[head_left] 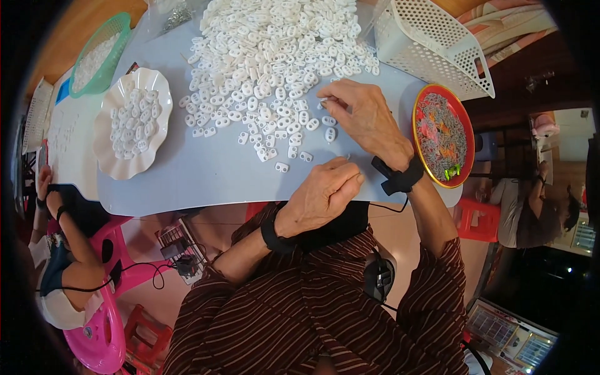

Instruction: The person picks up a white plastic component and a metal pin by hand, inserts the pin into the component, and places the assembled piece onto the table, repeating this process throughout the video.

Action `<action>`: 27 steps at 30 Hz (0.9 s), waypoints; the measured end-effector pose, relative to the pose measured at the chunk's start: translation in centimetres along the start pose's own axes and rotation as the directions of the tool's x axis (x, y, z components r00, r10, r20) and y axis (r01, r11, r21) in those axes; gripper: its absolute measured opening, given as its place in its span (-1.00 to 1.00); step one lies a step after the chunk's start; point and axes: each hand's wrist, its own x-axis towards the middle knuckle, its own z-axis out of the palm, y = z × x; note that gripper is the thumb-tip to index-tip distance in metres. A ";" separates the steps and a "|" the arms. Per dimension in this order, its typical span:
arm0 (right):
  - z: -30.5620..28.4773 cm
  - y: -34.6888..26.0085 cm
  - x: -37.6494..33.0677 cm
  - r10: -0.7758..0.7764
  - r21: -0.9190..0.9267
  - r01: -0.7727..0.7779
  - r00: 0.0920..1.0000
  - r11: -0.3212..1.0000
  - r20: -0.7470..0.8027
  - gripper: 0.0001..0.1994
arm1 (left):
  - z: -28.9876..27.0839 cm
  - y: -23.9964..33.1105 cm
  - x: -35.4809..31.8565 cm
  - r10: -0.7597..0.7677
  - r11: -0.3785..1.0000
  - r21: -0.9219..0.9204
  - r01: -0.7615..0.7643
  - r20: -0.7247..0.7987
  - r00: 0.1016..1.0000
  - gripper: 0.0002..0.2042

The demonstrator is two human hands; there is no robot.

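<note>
My right hand (365, 119) reaches over the near right side of a large heap of small white two-holed plastic pieces (281, 44). Its thumb and fingers pinch one white piece (322, 102). Closer to me, my left hand (322, 192) is closed above the table's front edge, fingers curled in. A tiny light bit shows by its fingertips, too small to name. Two loose white pieces lie between the hands and the heap, just below my right fingers. To the right stands a red dish (465, 119) with a yellow rim, holding many small grey springs (440, 119).
A white scalloped plate (106, 150) of the white pieces stands at left. Behind it are a green basket (112, 37) and a clear bag (178, 15) of small metal parts. A white perforated basket (431, 44) stands at back right. Another person's arm (78, 240) is at far left.
</note>
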 end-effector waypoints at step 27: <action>0.0 0.5 -2.5 -0.043 0.020 0.040 0.990 0.999 0.135 -0.85 | 0.6 -0.2 -0.1 0.044 0.999 0.027 -0.044 -0.018 0.999 -0.80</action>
